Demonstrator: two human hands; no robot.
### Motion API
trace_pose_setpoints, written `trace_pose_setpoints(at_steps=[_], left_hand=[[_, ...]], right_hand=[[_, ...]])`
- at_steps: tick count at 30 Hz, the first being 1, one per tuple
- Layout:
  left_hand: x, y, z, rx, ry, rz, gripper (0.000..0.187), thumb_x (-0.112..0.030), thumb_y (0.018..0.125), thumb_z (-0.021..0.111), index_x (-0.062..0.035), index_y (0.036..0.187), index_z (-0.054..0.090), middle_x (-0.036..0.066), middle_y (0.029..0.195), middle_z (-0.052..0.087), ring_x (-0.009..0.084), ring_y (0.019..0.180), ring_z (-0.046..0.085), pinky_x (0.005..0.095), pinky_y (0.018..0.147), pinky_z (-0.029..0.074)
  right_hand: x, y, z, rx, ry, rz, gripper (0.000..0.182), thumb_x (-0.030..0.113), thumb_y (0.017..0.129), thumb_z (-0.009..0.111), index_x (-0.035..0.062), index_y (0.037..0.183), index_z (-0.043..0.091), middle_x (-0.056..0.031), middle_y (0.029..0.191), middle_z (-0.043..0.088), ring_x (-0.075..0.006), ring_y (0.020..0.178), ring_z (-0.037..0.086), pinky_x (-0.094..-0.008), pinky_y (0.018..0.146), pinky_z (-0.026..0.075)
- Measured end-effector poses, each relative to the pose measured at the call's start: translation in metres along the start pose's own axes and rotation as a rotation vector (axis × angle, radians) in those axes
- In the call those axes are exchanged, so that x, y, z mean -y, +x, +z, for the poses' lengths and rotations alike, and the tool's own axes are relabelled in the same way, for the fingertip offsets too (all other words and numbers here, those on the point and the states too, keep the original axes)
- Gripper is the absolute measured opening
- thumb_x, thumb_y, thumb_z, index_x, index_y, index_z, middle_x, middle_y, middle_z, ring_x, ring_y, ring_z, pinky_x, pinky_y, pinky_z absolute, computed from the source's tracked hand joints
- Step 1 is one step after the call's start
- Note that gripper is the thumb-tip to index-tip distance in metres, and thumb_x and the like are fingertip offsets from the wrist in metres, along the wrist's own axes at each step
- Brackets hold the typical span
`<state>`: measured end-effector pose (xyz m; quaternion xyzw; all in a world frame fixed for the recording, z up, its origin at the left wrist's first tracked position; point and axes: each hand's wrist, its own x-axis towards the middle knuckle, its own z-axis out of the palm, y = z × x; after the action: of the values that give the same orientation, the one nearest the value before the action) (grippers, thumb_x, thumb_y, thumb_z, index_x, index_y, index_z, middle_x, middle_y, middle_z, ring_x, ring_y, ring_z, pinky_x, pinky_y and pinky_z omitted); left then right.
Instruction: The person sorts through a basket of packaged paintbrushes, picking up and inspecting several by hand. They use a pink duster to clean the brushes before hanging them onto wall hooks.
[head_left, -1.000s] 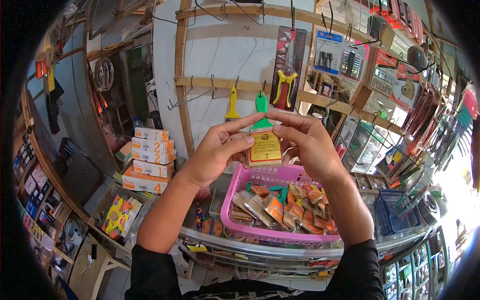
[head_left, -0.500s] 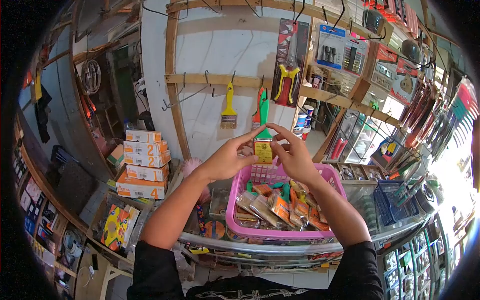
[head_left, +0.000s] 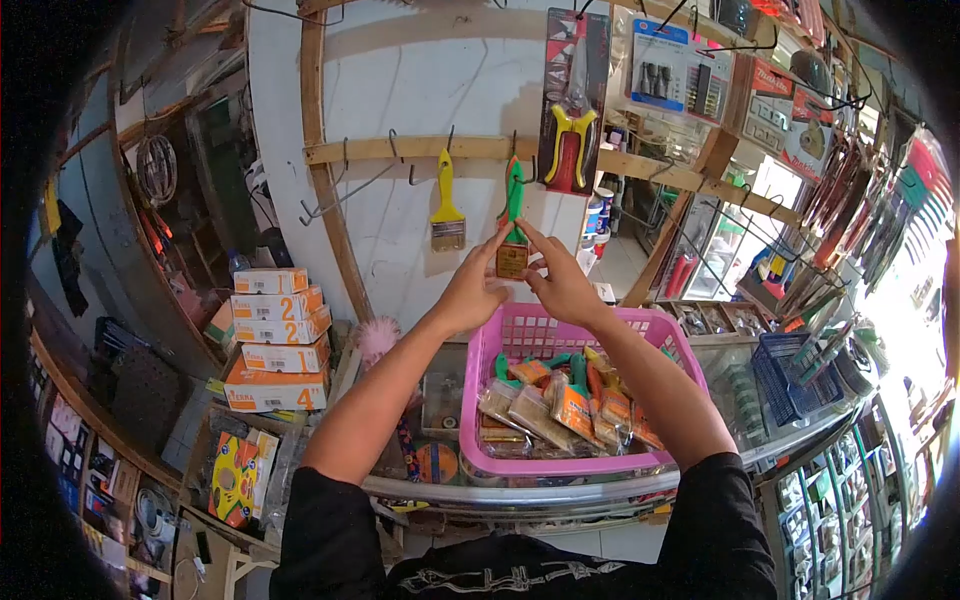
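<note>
A paintbrush point(head_left: 512, 262) with a green handle and a label on its head hangs upright at the wooden rail point(head_left: 385, 150), its handle end by a hook. My left hand point(head_left: 470, 290) grips it from the left, fingertips near the handle's base. From the other side my right hand point(head_left: 563, 288) pinches the brush, its fingertips meeting those of the left. Just left of it a yellow-handled paintbrush point(head_left: 446, 205) hangs on its own hook. Below my hands stands a pink plastic basket point(head_left: 468, 400), holding several packaged brushes point(head_left: 575, 412) with green, orange and yellow handles.
The basket rests on a glass counter point(head_left: 410, 488). A yellow-handled tool in packaging point(head_left: 572, 140) hangs right of the brushes. Stacked orange-and-white boxes point(head_left: 275, 355) stand at left. A dark blue basket point(head_left: 795, 385) sits at right, and bare metal hooks point(head_left: 345, 195) jut from the rail.
My hands and the green paintbrush have moved away from me, closer to the wall and rail. The brush's handle now reaches the hook. The view has shifted slightly.
</note>
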<state>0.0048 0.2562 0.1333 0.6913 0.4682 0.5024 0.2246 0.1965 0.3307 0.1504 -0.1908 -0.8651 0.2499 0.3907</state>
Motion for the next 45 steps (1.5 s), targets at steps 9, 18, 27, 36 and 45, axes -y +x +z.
trace_pose_setpoints(at_steps=[9,18,27,36,45], left_hand=[[0.029,0.014,0.005,-0.049,0.257,0.073,0.106,0.015,0.084,0.066,-0.0246,0.170,0.018,0.017,0.166,0.029,0.0327,0.148,0.043,0.0447,0.118,0.046],[0.025,0.010,0.007,-0.083,-0.105,-0.025,0.098,0.012,0.085,0.067,-0.0238,0.167,0.026,0.021,0.155,0.045,0.0345,0.131,0.060,0.0384,0.098,0.056],[0.016,0.008,0.012,-0.270,-0.063,0.057,0.088,0.009,0.088,0.067,-0.0176,0.163,0.031,0.014,0.123,0.059,0.0225,0.103,0.067,0.0351,0.089,0.059],[-0.008,-0.004,0.011,-0.272,0.083,0.035,0.074,0.007,0.089,0.068,-0.0106,0.156,0.042,0.017,0.123,0.064,0.0212,0.096,0.071,0.0329,0.081,0.060],[-0.014,-0.016,0.015,-0.279,-0.071,0.057,0.071,0.009,0.089,0.067,-0.0073,0.153,0.043,0.014,0.122,0.064,0.0211,0.100,0.070,0.0334,0.083,0.059]], right_hand=[[-0.020,0.013,0.008,0.006,-0.119,0.022,0.088,-0.001,0.094,0.067,0.0221,0.168,0.025,-0.0224,0.129,0.052,-0.0286,0.106,0.066,-0.0376,0.088,0.059],[-0.022,0.010,0.003,0.030,-0.235,-0.017,0.090,0.007,0.092,0.072,0.0149,0.167,0.024,-0.0251,0.135,0.050,-0.0304,0.100,0.066,-0.0392,0.093,0.056],[-0.016,0.024,0.016,-0.125,-0.043,-0.029,0.071,0.007,0.092,0.072,-0.0034,0.155,0.040,-0.0262,0.134,0.060,-0.0309,0.108,0.067,-0.0400,0.097,0.054],[-0.001,0.016,0.022,-0.183,-0.128,-0.061,0.067,0.009,0.094,0.073,-0.0020,0.154,0.044,-0.0243,0.130,0.059,-0.0346,0.109,0.065,-0.0403,0.096,0.054],[0.004,0.011,0.025,-0.210,0.069,-0.002,0.055,0.004,0.098,0.069,0.0003,0.148,0.046,-0.0186,0.129,0.058,-0.0244,0.106,0.064,-0.0354,0.081,0.061]])
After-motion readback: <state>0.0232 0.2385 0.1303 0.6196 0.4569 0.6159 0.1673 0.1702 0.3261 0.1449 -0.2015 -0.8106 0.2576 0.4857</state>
